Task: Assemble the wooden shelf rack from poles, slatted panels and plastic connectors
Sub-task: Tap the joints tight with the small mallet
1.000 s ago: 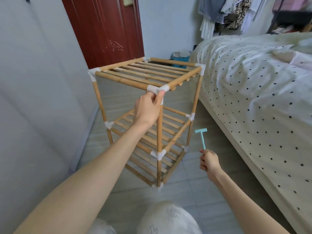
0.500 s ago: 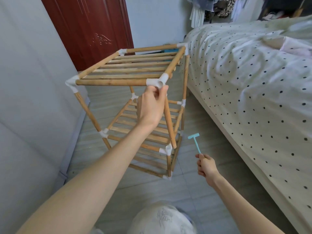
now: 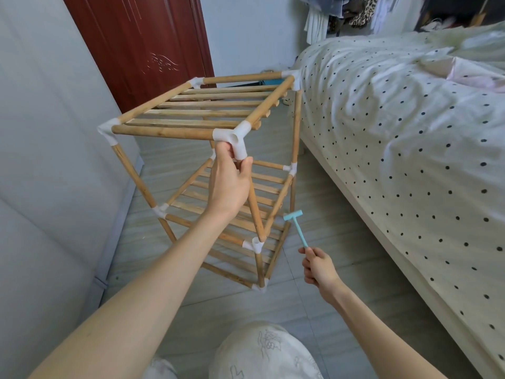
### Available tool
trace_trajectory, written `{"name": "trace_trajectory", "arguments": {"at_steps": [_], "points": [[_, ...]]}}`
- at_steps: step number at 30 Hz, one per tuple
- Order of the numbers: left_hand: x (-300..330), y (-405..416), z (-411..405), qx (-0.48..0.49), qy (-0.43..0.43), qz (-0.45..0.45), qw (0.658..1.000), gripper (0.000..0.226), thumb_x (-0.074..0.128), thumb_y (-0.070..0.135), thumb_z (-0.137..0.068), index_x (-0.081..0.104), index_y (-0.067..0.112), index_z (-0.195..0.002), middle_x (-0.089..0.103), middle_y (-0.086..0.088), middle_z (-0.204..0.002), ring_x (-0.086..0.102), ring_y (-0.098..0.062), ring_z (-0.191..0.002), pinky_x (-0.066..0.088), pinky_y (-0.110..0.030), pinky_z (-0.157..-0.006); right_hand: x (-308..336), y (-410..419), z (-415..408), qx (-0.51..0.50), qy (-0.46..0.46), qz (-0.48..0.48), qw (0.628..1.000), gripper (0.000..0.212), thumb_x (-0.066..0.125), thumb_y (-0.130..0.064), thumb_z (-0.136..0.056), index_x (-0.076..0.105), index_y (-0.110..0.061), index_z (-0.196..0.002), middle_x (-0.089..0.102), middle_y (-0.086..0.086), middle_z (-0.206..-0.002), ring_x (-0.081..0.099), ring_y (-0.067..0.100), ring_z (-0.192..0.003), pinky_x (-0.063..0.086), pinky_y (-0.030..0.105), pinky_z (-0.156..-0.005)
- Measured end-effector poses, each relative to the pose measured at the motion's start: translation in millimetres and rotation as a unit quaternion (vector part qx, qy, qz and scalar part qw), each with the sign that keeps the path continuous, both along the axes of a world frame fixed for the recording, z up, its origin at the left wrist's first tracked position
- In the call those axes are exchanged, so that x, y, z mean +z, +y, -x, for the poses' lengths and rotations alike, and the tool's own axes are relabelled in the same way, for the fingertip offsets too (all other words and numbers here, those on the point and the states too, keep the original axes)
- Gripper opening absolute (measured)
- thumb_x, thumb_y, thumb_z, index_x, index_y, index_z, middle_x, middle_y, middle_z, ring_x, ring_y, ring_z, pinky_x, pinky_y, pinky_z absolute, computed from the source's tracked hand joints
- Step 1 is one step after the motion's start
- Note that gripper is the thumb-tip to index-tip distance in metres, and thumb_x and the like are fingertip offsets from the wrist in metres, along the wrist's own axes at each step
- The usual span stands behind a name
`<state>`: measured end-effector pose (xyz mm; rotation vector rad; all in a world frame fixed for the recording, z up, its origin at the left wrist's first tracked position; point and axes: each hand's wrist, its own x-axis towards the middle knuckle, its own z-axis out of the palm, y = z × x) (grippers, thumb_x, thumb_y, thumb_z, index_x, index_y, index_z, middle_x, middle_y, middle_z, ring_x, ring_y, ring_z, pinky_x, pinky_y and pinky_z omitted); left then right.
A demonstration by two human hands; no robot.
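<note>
Rack [image 3: 218,127] tilted further, corner over left hand [image 3: 231,184]

Your left grip [image 3: 231,184] holds the rack [image 3: 207,170]; bed [image 3: 396,132] to its right, door [image 3: 142,45] behind, hammer [image 3: 296,228] in your right grip [image 3: 318,269].

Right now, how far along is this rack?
Mostly built: three slatted tiers stand joined. The left hand grips the front pole, whose lower end sits beside the open connector, not inside. The right hand holds a small hammer. Reseating that joint remains.
</note>
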<state>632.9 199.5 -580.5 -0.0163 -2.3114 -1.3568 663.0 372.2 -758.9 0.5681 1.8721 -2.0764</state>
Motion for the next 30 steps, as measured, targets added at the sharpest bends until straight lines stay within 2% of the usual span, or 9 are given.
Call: {"name": "trace_trajectory", "arguments": {"at_steps": [5,10,14,18,23,28,30], "points": [[-8,-9,-4,-0.006,0.009,-0.01,1.0,0.026,0.049,0.014,-0.096,0.038,0.007,-0.117,0.054,-0.006,-0.111,0.061,-0.025,-0.102,0.052,-0.049,-0.084,1,-5,-5,0.01,-0.002,0.001,1.0,0.022,0.033,-0.015,-0.101,0.053,-0.011,-0.094,0.033,-0.003,-0.057,0.025,0.005,-0.036,0.022,0.018,-0.035],[-11,-20,-5,0.006,0.01,-0.001,1.0,0.023,0.048,0.014,-0.096,0.038,0.011,-0.115,0.056,-0.001,-0.102,0.063,-0.021,-0.094,0.054,-0.049,-0.078,2,-9,-7,0.018,0.001,-0.004,1.0,0.021,0.033,-0.015,-0.101,0.053,-0.01,-0.096,0.033,-0.003,-0.056,0.025,0.005,-0.037,0.023,0.019,-0.036],[-12,-28,-7,0.008,0.016,0.001,1.0,0.02,0.046,0.013,-0.097,0.037,0.012,-0.115,0.052,0.015,-0.092,0.064,-0.017,-0.094,0.055,-0.048,-0.078,5,-11,-7,0.024,0.006,-0.011,1.0,0.021,0.033,-0.015,-0.102,0.053,-0.011,-0.097,0.033,-0.003,-0.057,0.025,0.006,-0.038,0.023,0.019,-0.036],[-12,-36,-9,0.002,0.013,0.005,1.0,0.022,0.044,0.014,-0.097,0.036,0.012,-0.118,0.054,0.01,-0.094,0.063,-0.017,-0.093,0.055,-0.047,-0.079,6,-13,-8,0.034,0.011,-0.016,0.999,0.021,0.033,-0.016,-0.102,0.053,-0.01,-0.098,0.033,-0.002,-0.058,0.025,0.006,-0.039,0.024,0.019,-0.036],[-16,-51,-16,-0.012,0.005,0.003,1.0,0.02,0.043,0.014,-0.098,0.035,0.016,-0.116,0.057,-0.004,-0.1,0.062,-0.015,-0.094,0.055,-0.037,-0.08,4,-18,-10,0.042,0.011,-0.022,0.999,0.021,0.033,-0.016,-0.102,0.053,-0.009,-0.1,0.033,-0.003,-0.057,0.025,0.006,-0.039,0.024,0.019,-0.037],[-18,-64,-16,-0.017,0.004,0.003,1.0,0.019,0.042,0.014,-0.098,0.032,0.02,-0.113,0.057,-0.004,-0.099,0.06,-0.011,-0.092,0.049,-0.012,-0.061,5,-25,-12,0.057,0.022,-0.018,0.998,0.022,0.033,-0.016,-0.102,0.054,-0.011,-0.097,0.033,-0.003,-0.056,0.026,0.006,-0.038,0.024,0.019,-0.037],[-18,-69,-19,-0.027,0.01,-0.017,0.999,0.02,0.043,0.014,-0.098,0.032,0.021,-0.113,0.055,-0.003,-0.098,0.06,-0.012,-0.091,0.049,-0.01,-0.058,5,-28,-11,0.067,0.031,-0.021,0.997,0.021,0.033,-0.016,-0.102,0.053,-0.01,-0.096,0.033,-0.003,-0.056,0.026,0.006,-0.039,0.025,0.019,-0.037]]}}
